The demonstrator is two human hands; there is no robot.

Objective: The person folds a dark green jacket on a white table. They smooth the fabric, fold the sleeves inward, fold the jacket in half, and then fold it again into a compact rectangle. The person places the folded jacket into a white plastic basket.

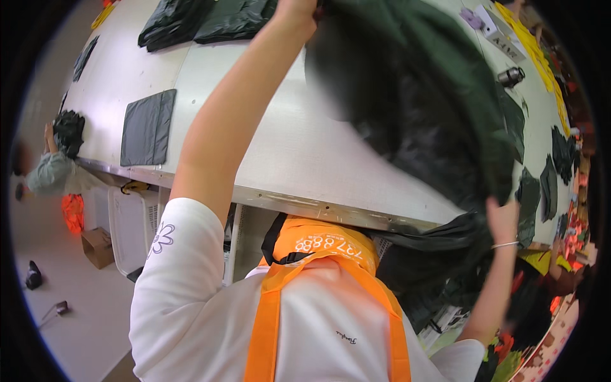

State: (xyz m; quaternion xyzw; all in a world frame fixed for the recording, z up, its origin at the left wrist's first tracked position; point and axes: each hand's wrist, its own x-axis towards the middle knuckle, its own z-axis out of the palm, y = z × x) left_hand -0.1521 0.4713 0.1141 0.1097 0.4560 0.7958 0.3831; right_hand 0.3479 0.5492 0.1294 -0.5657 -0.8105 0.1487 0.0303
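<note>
A large piece of thin, shiny dark green fabric (439,95) is stretched between my two hands above the white table, partly blurred. At the top edge of the picture my left hand (298,11) grips its far corner, with the fingertips out of sight. My right hand (503,219) closes on the fabric at the near right, by the table's front edge. From there a dark length of cloth (439,235) hangs over the edge. Whether the piece is a garment or a cover I cannot tell.
The white table (273,146) has a metal front edge. On it lie a folded dark green piece (147,127), dark green stacks (232,22) at the back, a white box (499,32) and a dark bottle (511,77). A co-worker's hand (49,137) is at far left. Below stands a white crate (130,223).
</note>
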